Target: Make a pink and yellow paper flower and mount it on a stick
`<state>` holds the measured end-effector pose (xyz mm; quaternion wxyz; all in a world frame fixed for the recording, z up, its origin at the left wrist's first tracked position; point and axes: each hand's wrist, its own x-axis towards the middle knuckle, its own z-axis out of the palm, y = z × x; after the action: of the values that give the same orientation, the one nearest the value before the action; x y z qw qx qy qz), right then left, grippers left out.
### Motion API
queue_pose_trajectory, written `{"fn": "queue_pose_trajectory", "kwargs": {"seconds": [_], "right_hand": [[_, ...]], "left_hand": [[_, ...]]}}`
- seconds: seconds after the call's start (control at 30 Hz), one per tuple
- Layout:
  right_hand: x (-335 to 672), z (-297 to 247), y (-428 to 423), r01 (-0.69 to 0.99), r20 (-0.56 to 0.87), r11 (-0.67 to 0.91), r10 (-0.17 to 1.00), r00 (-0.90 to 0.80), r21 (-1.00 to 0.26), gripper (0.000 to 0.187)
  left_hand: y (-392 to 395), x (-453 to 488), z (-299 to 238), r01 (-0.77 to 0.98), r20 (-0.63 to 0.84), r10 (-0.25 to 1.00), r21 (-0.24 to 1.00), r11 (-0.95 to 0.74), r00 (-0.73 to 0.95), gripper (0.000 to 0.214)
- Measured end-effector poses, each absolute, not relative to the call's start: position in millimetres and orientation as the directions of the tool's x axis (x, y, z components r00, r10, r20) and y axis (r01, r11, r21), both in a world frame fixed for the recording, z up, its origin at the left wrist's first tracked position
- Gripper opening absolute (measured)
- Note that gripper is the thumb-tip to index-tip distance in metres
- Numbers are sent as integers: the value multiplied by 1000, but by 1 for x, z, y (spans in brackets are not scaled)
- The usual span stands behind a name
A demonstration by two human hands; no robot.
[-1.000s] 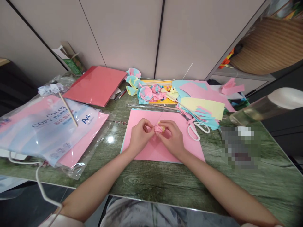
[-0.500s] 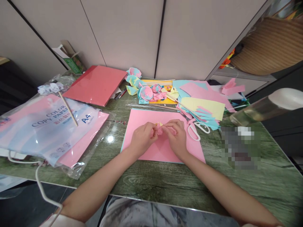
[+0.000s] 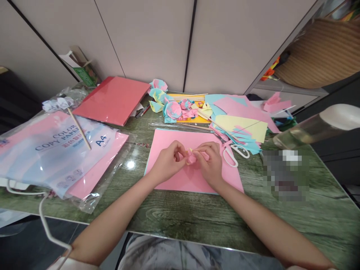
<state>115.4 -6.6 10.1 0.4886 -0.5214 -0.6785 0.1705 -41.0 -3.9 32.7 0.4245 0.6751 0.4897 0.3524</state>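
Between my fingertips is a small pink paper flower [image 3: 191, 157] with a touch of yellow at its top. My left hand [image 3: 170, 159] pinches it from the left, thumb and forefinger curved together. From the other side my right hand [image 3: 209, 161] is closed on it, and its fingers hide part of the paper. Both hands are over a stack of pink paper [image 3: 174, 183] with a blue edge showing underneath. White-handled scissors [image 3: 230, 156] lie just right of the stack, their blades partly under cut strips.
Folded paper flowers [image 3: 172, 110], thin wires [image 3: 174, 126] and coloured sheets [image 3: 244, 127] spread along the back. At left lie a copy paper bag [image 3: 64, 150], a white paper flower on a stick [image 3: 80, 129] and a red folder [image 3: 112, 99]. A clear bottle [image 3: 303, 129] stands right.
My left hand has shifted its grip, its fingers now more arched around the pink flower. The flower has turned slightly and sits a little lower. My right hand is almost still.
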Motion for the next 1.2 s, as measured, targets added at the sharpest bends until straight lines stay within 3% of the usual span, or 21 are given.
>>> {"fn": "queue_pose_trajectory", "kwargs": {"seconds": [0.37,0.7,1.2], "right_hand": [[114,11,-7,493,457,424,887,-59,-760,9],[114,9,-6,485,437,401,898,-42,-777,8],[114,7,-8,515,424,391,904,-59,-763,11]], "left_hand": [[5,-49,30,236,-60,918,971,-37,391,17],[1,-47,36,436,35,930,877,-204,365,11],[-1,-47,35,522,44,953,829,-203,300,12]]}}
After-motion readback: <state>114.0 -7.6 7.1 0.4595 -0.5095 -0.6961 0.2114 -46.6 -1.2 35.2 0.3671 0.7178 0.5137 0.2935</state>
